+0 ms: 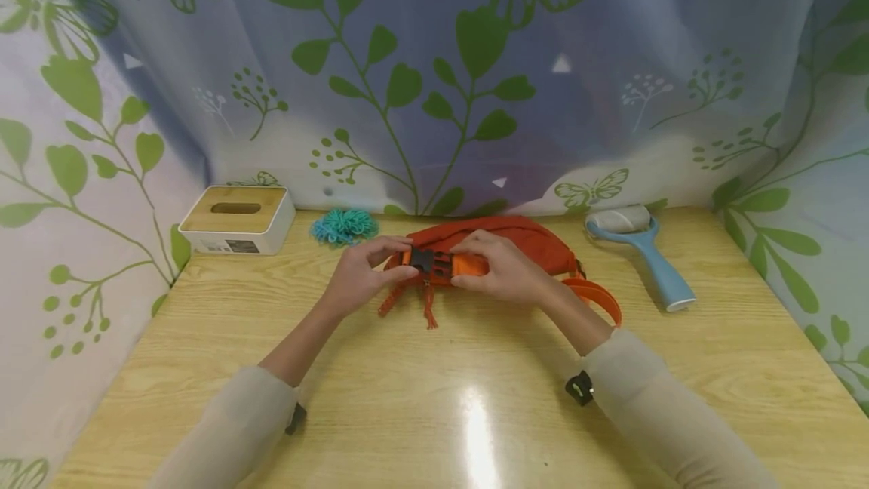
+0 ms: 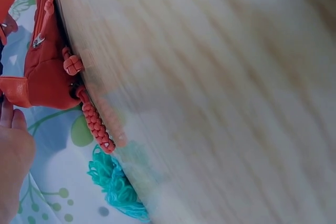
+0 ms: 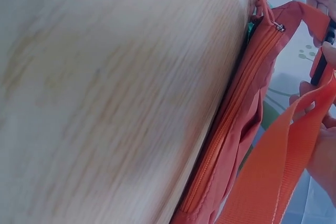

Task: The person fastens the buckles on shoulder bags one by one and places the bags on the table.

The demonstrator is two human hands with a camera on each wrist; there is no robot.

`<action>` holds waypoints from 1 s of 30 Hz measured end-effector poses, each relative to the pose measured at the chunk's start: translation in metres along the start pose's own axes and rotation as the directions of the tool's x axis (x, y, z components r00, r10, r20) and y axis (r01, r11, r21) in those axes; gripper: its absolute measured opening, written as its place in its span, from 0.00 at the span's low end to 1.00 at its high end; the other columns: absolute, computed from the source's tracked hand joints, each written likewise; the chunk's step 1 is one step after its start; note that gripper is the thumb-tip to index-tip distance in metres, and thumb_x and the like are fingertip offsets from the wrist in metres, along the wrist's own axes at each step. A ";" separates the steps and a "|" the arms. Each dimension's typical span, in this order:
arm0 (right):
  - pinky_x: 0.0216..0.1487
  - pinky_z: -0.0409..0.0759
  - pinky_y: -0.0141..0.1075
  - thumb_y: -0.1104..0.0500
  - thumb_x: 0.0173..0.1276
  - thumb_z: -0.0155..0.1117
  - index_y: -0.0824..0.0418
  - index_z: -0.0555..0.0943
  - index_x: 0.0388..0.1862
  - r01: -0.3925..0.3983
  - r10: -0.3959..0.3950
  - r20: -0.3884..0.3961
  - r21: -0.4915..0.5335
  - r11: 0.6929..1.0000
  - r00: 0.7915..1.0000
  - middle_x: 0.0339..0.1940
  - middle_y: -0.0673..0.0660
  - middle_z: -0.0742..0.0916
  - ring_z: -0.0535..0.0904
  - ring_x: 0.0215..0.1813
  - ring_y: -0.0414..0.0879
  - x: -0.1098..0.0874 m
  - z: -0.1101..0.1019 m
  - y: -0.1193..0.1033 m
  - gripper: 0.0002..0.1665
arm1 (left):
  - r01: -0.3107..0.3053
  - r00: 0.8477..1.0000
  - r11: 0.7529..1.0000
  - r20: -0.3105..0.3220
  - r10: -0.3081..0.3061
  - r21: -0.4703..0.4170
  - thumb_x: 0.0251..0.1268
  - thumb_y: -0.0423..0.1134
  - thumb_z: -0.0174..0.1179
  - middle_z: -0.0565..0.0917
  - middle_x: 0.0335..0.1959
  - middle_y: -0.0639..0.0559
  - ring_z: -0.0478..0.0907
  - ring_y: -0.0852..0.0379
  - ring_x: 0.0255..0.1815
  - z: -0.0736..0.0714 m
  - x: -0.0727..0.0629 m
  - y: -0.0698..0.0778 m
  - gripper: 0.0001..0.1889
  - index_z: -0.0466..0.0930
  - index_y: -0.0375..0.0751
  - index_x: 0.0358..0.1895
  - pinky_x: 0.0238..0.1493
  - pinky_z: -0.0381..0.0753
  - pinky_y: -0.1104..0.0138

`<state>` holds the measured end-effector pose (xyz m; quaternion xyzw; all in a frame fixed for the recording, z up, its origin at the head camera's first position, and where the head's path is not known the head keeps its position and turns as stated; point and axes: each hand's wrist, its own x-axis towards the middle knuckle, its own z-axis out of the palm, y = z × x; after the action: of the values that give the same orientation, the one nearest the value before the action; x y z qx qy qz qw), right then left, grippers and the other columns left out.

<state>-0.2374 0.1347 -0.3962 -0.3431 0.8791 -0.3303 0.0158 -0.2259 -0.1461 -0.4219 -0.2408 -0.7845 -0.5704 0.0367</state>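
A red-orange waist bag (image 1: 536,240) lies on the table, its black side-release buckle held up in front of it. My left hand (image 1: 358,275) pinches the solid black buckle half (image 1: 422,259) between thumb and fingers. With thumb and fingers, my right hand (image 1: 505,270) grips the pronged buckle half (image 1: 443,265) by its orange strap (image 1: 470,266). Both halves sit end to end, prongs facing the left half. Braided zipper pulls (image 2: 97,124) hang from the bag. In the right wrist view, a loop of the webbing (image 3: 278,156) hangs beside the zipper; fingers partly hide the buckle.
Behind my left hand lies a bundle of teal yarn (image 1: 345,226), with a white tissue box (image 1: 274,229) with a wooden lid farther left. A blue-handled lint roller (image 1: 661,270) lies to the right. A leaf-patterned curtain (image 1: 407,134) closes off the table's back.
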 end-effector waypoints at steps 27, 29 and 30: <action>0.59 0.76 0.49 0.50 0.64 0.77 0.60 0.83 0.62 -0.038 0.044 -0.086 0.076 0.996 0.995 0.56 0.53 0.83 0.78 0.59 0.50 0.004 -0.002 -0.008 0.29 | 0.048 0.998 0.999 0.042 -0.047 -0.022 0.62 0.26 0.70 0.78 0.62 0.32 0.76 0.38 0.65 0.003 -0.005 0.037 0.23 0.78 0.24 0.60 0.64 0.75 0.46; 0.58 0.77 0.48 0.50 0.64 0.77 0.60 0.84 0.60 -0.039 0.047 -0.100 0.080 0.996 0.994 0.56 0.54 0.84 0.79 0.58 0.50 0.004 -0.002 -0.008 0.29 | 0.050 0.998 0.998 0.049 -0.049 -0.023 0.62 0.26 0.70 0.78 0.63 0.32 0.75 0.38 0.66 0.002 -0.005 0.036 0.24 0.77 0.24 0.61 0.64 0.75 0.45; 0.58 0.77 0.48 0.50 0.63 0.78 0.60 0.84 0.60 -0.039 0.047 -0.107 0.080 0.996 0.993 0.56 0.54 0.84 0.79 0.57 0.50 0.004 -0.002 -0.008 0.28 | 0.052 0.997 0.998 0.053 -0.050 -0.027 0.62 0.26 0.70 0.78 0.63 0.32 0.75 0.38 0.66 0.002 -0.005 0.035 0.24 0.77 0.24 0.61 0.63 0.75 0.44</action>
<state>-0.2367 0.1289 -0.3895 -0.3047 0.8724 -0.3820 -0.0120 -0.2067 -0.1380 -0.3933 -0.2361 -0.7828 -0.5758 -0.0017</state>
